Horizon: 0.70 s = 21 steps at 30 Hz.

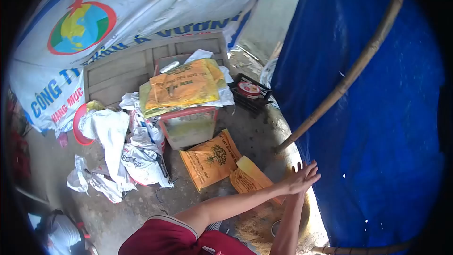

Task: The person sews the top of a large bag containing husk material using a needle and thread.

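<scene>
Big shiny blue tarp (377, 127) on my right, grey floor (155, 205) below, long bent bamboo pole (358, 73) in front of the tarp. On the floor there's a yellow-ended orange printed bag (250, 175), near my hands. Left hand (303, 182) crosses my right hand (298, 170), fingers stretched out; the right's mostly covered, so can't tell its pose.
</scene>
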Each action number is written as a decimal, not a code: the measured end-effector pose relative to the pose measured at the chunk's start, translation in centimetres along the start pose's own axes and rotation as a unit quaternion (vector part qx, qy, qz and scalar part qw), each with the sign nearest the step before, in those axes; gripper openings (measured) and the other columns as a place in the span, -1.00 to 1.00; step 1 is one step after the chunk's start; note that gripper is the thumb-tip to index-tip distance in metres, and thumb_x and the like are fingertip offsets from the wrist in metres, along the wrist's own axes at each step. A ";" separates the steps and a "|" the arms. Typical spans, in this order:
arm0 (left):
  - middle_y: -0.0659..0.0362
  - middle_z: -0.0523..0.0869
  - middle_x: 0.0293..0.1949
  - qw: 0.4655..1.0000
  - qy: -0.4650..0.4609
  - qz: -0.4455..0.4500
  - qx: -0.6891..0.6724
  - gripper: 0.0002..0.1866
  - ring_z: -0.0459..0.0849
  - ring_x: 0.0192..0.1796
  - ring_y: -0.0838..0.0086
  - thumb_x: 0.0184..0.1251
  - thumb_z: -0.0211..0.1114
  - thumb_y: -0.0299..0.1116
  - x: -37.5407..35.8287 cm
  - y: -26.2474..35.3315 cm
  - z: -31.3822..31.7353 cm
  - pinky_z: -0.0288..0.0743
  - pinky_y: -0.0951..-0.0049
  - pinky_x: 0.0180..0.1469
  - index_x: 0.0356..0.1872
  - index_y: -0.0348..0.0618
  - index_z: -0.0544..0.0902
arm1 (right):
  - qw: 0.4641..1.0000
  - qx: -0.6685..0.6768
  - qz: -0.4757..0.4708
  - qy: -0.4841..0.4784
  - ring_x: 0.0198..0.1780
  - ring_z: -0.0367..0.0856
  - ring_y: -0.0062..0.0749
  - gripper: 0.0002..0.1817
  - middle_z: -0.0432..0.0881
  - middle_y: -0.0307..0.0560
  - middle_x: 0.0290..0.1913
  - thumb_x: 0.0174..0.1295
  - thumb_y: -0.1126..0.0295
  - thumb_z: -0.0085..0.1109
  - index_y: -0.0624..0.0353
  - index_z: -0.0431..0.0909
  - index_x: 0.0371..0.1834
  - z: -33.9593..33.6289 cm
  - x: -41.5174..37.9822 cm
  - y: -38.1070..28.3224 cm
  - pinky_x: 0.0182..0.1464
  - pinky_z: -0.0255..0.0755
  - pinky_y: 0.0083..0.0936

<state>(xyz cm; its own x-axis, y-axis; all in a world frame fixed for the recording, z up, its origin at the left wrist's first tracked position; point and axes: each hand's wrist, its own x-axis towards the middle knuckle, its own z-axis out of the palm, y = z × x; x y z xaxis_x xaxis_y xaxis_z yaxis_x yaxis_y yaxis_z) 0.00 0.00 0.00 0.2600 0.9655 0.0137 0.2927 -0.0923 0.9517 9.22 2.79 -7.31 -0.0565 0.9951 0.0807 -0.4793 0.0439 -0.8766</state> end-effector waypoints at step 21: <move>0.16 0.04 0.46 0.952 0.129 0.004 -0.279 -0.38 -0.07 0.49 0.38 0.46 -0.23 0.07 -12.3 4.6 -12.7 -0.25 0.37 0.48 0.39 -0.11 0.18 | 0.996 -0.053 0.066 -0.005 0.32 0.20 -0.35 -0.16 0.24 -0.14 0.33 0.26 -0.30 -0.21 0.10 0.11 0.42 23.0 -6.3 -3.9 0.32 0.05 -0.42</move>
<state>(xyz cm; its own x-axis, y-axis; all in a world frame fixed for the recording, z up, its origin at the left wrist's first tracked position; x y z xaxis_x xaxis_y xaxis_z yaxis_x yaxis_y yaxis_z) -13.58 -9.16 8.08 0.0037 0.9996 0.0278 -0.2603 -0.0259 0.9652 -8.67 -5.67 6.56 -0.1213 0.9920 -0.0337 -0.3727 -0.0770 -0.9248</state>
